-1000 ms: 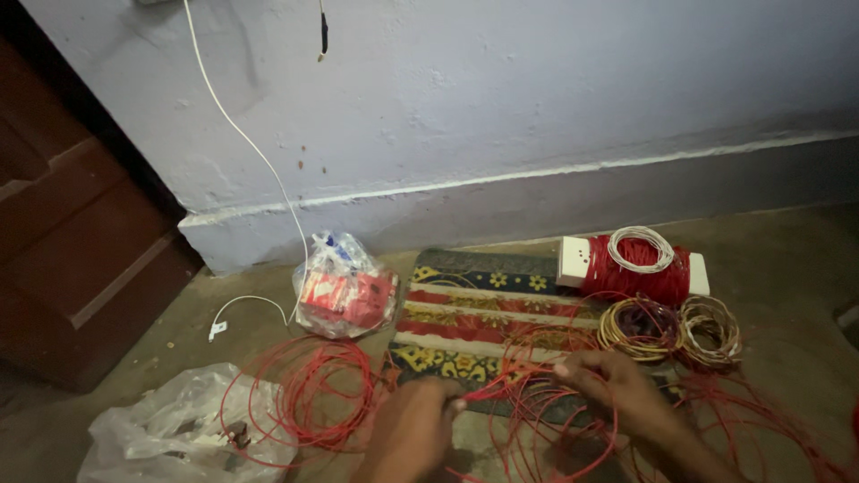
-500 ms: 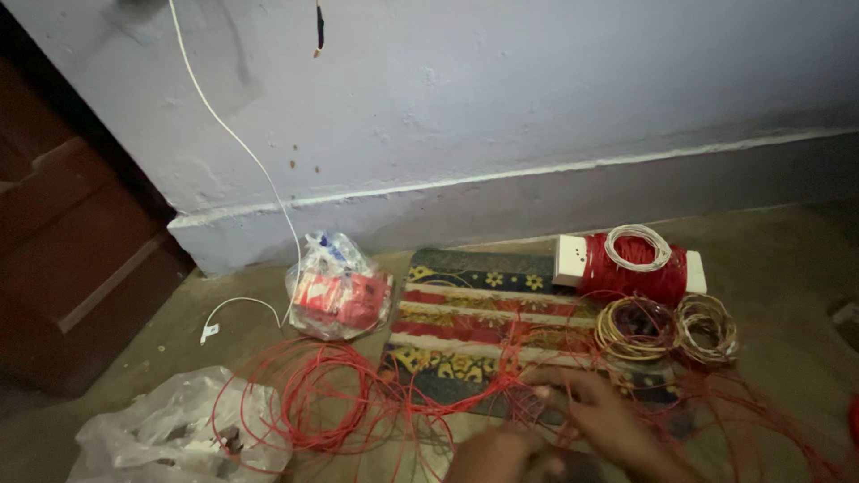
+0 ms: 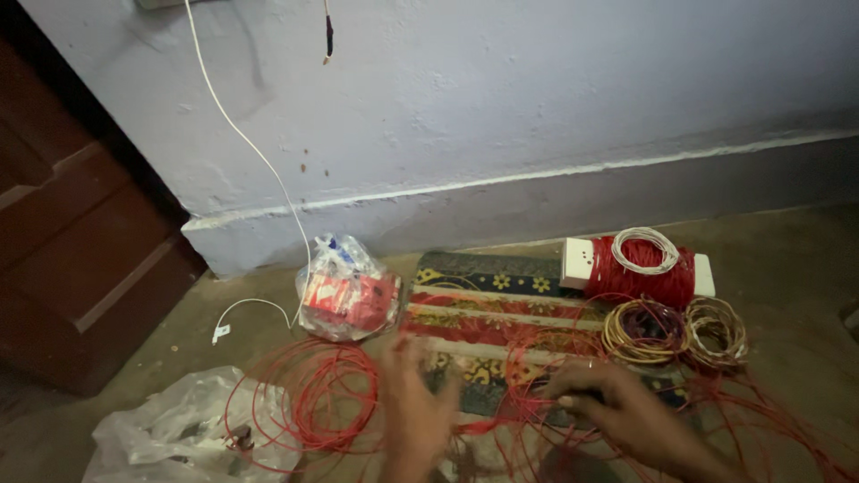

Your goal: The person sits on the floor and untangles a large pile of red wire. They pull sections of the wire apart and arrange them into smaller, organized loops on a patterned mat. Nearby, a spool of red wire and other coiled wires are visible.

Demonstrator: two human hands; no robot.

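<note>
Bare floor by pale wall, patterned mat [image 3: 501, 309], left hand [image 3: 416, 411] blurred, grip unclear, right hand [image 3: 617, 407] pinching red wire [image 3: 309, 402].

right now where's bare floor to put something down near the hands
Bare floor lies between the wooden door and the clear bag of red packets, around the white cable end, and right of the wire coils toward the wall. It is crowded around both hands: loose red wire covers the patterned mat.
</note>
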